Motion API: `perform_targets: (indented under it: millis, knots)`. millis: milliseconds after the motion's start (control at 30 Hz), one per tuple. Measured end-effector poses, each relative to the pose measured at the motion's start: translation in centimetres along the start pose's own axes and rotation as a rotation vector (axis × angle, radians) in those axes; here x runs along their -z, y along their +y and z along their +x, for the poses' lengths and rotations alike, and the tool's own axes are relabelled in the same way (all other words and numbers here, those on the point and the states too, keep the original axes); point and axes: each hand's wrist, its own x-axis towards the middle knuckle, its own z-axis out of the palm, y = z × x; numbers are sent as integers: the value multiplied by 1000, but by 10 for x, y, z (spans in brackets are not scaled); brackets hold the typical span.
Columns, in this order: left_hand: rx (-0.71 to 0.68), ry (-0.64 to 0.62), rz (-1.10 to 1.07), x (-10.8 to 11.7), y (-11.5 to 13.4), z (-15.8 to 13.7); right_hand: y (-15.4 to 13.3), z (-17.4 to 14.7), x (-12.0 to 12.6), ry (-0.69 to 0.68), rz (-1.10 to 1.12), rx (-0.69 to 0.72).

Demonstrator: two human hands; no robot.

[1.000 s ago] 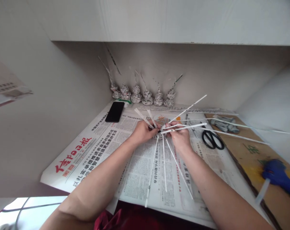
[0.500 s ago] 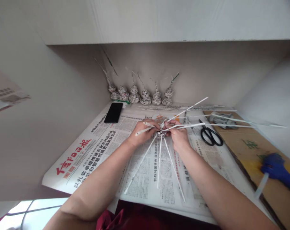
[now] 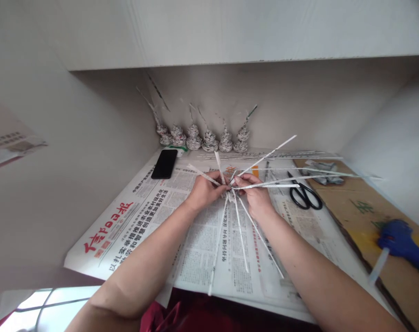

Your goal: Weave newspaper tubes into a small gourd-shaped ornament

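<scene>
Between my hands is a small woven paper piece [image 3: 231,195], partly hidden by my fingers, with several thin rolled-paper strips [image 3: 242,235] fanning out from it. My left hand [image 3: 206,188] is closed on the left side of the piece, and two strips stick up past its fingers. On the other side, my right hand [image 3: 255,192] pinches paper strips close to the weave. Long strips [image 3: 275,185] run out to the right from there. Some strips point toward me over the newspaper [image 3: 195,258].
Several gourd-shaped woven paper pieces [image 3: 210,140] line the back wall. Loose paper strips [image 3: 265,157] lie before them. A black phone [image 3: 164,163] rests at left. To the right are black-handled scissors [image 3: 304,196], crumpled paper [image 3: 323,173], cardboard [image 3: 355,221] and a blue glue gun [image 3: 401,244].
The woven piece has turned between my hands: the near strips have swung rightward. A strip by my left hand now points upward. Both hands stay in nearly the same place.
</scene>
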Motion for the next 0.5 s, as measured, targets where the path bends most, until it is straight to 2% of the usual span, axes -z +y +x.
perform_targets:
  millis: [133,300,400,500]
  knots:
    - [60,-22,7,1,-2,1,1,-3,2,-90,4,-1]
    - [30,-64,37,3,-5,2,1,-6,3,-176,-164,114]
    - [-8,-75,43,3,-4,1,1,-7,2,-154,-294,227]
    - [-44,-58,21,2,-2,0,2,-6,1,-56,-296,251]
